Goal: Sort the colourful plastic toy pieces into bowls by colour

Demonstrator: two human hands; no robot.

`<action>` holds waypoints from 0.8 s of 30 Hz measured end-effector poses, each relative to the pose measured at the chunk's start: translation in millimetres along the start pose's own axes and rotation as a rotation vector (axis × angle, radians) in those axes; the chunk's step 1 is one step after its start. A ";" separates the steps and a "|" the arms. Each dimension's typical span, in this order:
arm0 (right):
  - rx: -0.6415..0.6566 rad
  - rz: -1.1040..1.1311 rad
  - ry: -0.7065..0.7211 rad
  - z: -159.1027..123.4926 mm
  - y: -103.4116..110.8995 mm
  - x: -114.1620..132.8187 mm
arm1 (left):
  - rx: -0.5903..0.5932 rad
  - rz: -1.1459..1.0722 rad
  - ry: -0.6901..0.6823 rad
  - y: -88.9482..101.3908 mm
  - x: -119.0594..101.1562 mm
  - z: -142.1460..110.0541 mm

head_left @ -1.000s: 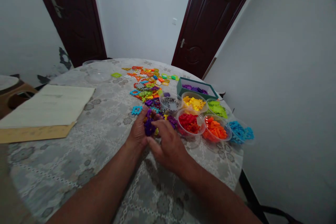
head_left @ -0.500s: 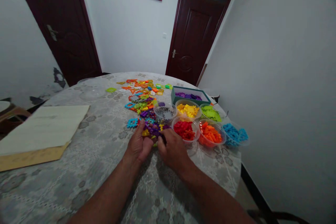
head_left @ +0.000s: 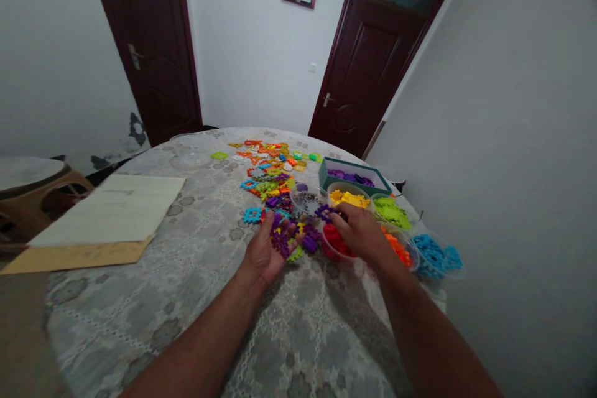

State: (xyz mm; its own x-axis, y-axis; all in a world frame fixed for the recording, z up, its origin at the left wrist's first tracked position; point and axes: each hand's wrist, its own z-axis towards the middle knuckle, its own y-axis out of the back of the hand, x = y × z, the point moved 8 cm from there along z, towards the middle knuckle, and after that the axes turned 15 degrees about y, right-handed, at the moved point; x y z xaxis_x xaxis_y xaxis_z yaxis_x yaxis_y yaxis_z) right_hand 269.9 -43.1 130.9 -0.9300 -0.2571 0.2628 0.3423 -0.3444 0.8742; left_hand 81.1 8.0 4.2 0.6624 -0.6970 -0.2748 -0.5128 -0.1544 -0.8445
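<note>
In my left hand [head_left: 265, 252], palm up with curled fingers, lie several purple plastic building pieces [head_left: 280, 241]. My right hand [head_left: 359, 230] pinches one dark purple building piece [head_left: 325, 212] between thumb and fingers. It hangs over the tubs, above the red pieces [head_left: 334, 237] and close to the clear tub of grey pieces [head_left: 308, 202]. Beside the left hand, loose purple pieces [head_left: 311, 239] and a lime green piece [head_left: 295, 254] rest on the tablecloth. A green box [head_left: 355, 179] of purple pieces stands beyond the tubs.
Tubs of yellow [head_left: 349, 199], lime [head_left: 392, 211], orange [head_left: 398, 249] and blue pieces [head_left: 436, 254] cluster at the right. A mixed pile of loose pieces [head_left: 268, 186] stretches back across the round table [head_left: 186, 298]. White paper [head_left: 109, 208] on a brown envelope [head_left: 84, 257] lies left.
My right hand has moved away from the left, up and right over the tubs, carrying a purple piece. The left hand has opened somewhat around its purple pieces. The camera view has shifted.
</note>
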 end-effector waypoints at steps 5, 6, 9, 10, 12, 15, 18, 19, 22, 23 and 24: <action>-0.093 -0.258 -0.271 54.0 36.8 -81.3 | 0.040 0.098 0.044 -3.5 1.8 1.1; -0.127 -0.279 -0.327 61.4 42.3 -94.1 | 0.062 0.120 0.051 -4.7 2.2 1.3; -0.205 -0.279 -0.391 75.0 50.5 -116.5 | 0.110 0.169 0.109 -5.9 6.2 2.5; -0.221 -0.270 -0.392 76.1 50.7 -119.5 | 0.121 0.175 0.137 -5.9 8.1 2.8; -0.243 -0.242 -0.376 73.5 47.4 -118.6 | 0.142 0.174 0.183 -6.0 11.3 3.0; -0.242 -0.177 -0.306 60.1 33.1 -99.9 | 0.168 0.165 0.203 -7.7 12.7 2.1; -0.199 0.038 -0.160 40.5 9.2 -59.7 | 0.189 0.171 0.200 -9.5 13.2 1.2; -0.178 0.132 -0.109 33.2 1.1 -42.6 | 0.195 0.180 0.202 -9.9 13.8 1.0; -0.104 0.334 0.018 12.7 -18.2 10.7 | 0.227 0.232 0.201 -11.8 16.8 -0.4; -0.081 0.370 0.050 7.3 -23.0 26.3 | 0.241 0.258 0.198 -12.7 18.1 -1.2; -0.063 0.399 0.079 2.9 -27.1 39.8 | 0.251 0.286 0.193 -13.5 19.4 -2.1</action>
State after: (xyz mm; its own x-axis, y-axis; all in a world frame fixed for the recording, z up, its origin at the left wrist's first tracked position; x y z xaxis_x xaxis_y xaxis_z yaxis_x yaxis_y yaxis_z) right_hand 223.2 -41.4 118.9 -0.7102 -0.4498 0.5416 0.6837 -0.2576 0.6828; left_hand 99.7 -4.9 11.2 0.3861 -0.8088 -0.4437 -0.4968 0.2230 -0.8388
